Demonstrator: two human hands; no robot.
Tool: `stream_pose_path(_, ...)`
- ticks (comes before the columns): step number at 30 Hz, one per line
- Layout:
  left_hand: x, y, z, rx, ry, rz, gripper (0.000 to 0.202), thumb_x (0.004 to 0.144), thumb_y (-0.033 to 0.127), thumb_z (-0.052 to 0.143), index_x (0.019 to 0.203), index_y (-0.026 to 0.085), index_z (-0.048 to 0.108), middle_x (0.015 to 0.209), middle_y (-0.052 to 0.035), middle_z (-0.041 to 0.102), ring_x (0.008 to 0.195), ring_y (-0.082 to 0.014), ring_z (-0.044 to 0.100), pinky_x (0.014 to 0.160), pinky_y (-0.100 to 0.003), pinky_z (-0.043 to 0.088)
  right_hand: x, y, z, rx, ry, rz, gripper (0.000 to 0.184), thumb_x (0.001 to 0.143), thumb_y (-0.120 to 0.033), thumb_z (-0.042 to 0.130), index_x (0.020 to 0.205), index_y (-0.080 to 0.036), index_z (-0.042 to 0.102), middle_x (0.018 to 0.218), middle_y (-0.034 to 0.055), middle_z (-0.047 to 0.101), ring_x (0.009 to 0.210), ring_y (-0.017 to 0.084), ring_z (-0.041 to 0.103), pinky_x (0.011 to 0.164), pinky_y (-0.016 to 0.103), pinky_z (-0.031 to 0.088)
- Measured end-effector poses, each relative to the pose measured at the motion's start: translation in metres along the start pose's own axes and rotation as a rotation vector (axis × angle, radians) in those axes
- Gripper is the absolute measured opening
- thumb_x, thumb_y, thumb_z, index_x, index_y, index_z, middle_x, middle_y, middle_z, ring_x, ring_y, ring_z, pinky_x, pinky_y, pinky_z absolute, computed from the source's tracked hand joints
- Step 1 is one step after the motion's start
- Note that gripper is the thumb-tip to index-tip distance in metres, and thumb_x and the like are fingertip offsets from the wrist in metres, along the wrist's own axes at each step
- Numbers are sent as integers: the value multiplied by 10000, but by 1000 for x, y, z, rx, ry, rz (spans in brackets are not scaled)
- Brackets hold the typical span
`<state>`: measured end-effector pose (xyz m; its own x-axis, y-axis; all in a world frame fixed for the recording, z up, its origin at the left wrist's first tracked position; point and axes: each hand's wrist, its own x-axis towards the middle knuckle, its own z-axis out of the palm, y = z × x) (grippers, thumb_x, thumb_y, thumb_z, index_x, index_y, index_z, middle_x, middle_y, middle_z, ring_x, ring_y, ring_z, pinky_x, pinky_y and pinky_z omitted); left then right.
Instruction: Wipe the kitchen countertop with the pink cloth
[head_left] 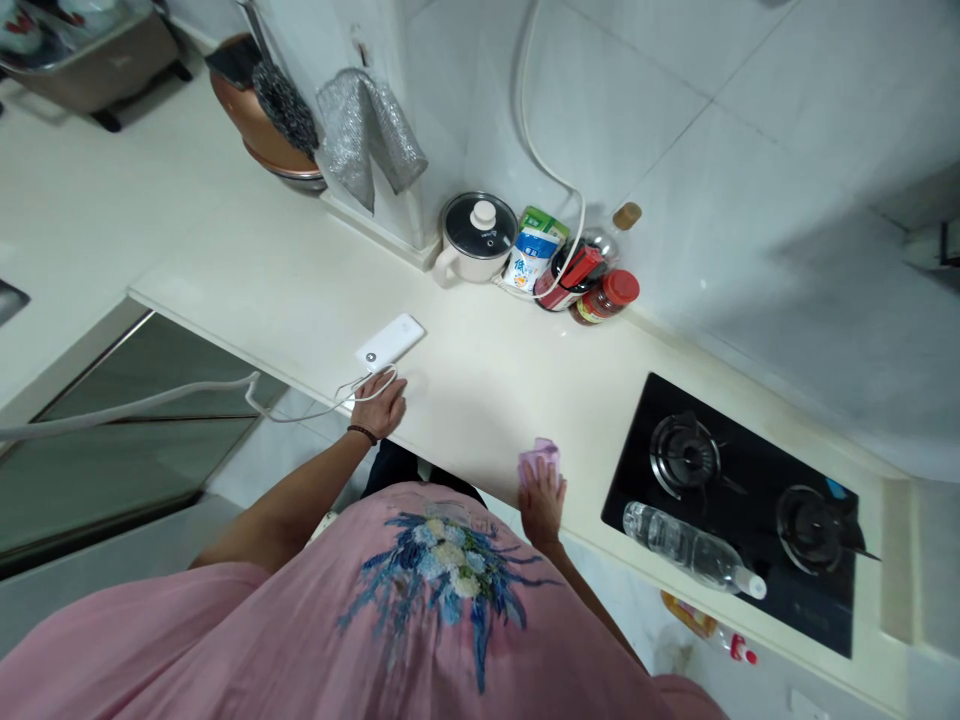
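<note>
Head view, read as a clock dial about its centre: the right hand (541, 505) is at 5 o'clock, its grip spread flat with the fingers laid over a folded pink cloth (537, 452), which sits on the pale bench (465, 400) near the front edge. At 8 o'clock the left hand (379, 405) rests at the same edge, fingers loosely bent; a thin white cable (296, 418) loops across them, and whether this grip is closed on it I cannot tell. Just beyond those fingers, at 9 o'clock, lies a white rectangular device (390, 342) with a round dark spot at one end. Toward 12 o'clock, by the wall, stands a small lidded pot (471, 240), with a blue-and-white packet (531, 258) just beside it and a red-capped jar (604, 298) at 2 o'clock. At 4 o'clock a black two-burner hob (806, 610) carries a clear plastic bottle (686, 545) lying on its side.
</note>
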<state>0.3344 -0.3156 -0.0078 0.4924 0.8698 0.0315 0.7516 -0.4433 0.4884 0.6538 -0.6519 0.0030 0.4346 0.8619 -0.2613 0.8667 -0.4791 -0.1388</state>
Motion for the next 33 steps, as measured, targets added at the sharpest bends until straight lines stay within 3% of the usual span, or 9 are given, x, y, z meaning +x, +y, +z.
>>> stream_pose_path(6,-1,2,0,1,-3,-9,473,1019,380,509,1452,282,673,1613,-111,581,1552,-385,426,1256,-602,290,49,74,-24,-47,257,436,668,1110,-396,228,1748,-237,345,1761,202,375,1676,379,228,1268,766,227)
stream_pose_path(11,0,5,-3,18,4,-5,451,1039,386,481,1425,266,681,1603,-118,589,1556,-371,429,1254,-593,302,142,85,-47,70,342,604,662,1129,-422,187,1747,-236,332,1782,200,331,1663,358,237,1264,764,223)
stream_pose_path(14,-1,5,-3,23,-1,-14,456,1036,382,483,1435,274,675,1604,-117,588,1553,-373,431,1253,-600,302,195,58,-55,99,386,646,664,1129,-357,110,1759,-261,298,1782,204,323,1647,332,268,1257,758,223)
stream_pose_path(18,-1,4,-3,40,12,-3,444,1041,387,484,1421,267,682,1583,-119,606,1547,-366,444,1245,-588,316,230,-19,-56,44,249,332,642,1133,-355,192,1756,-255,312,1793,179,319,1662,337,225,1274,721,223)
stream_pose_path(21,0,4,-3,43,15,10,440,1037,385,492,1407,255,691,1573,-128,614,1538,-368,455,1230,-580,333,218,-83,-48,-11,123,8,616,1129,-363,301,1733,-271,379,1821,126,280,1681,339,175,1308,672,186)
stream_pose_path(24,2,4,-4,43,6,19,432,1029,372,500,1393,252,700,1554,-137,628,1521,-370,475,1208,-578,351,181,-112,-37,-12,29,-258,600,1125,-362,365,1724,-344,388,1835,63,260,1692,307,144,1331,649,128)
stream_pose_path(26,3,4,-4,50,6,31,428,1028,366,499,1383,249,708,1539,-141,640,1511,-370,489,1198,-575,359,155,-101,-31,-9,3,-332,597,1122,-354,376,1719,-385,388,1830,36,279,1694,287,144,1337,642,106)
stream_pose_path(28,3,4,-5,59,14,49,428,1034,367,490,1377,244,714,1525,-145,653,1508,-368,497,1193,-569,363,137,-69,-29,-15,19,-284,587,1122,-347,356,1704,-379,425,1815,42,321,1693,283,161,1338,636,116)
stream_pose_path(33,3,2,-4,59,22,52,438,1035,367,490,1392,255,717,1527,-139,660,1518,-366,492,1192,-568,370,147,43,-42,-22,218,191,618,1125,-389,271,1701,-253,449,1769,156,384,1670,357,229,1293,715,206)
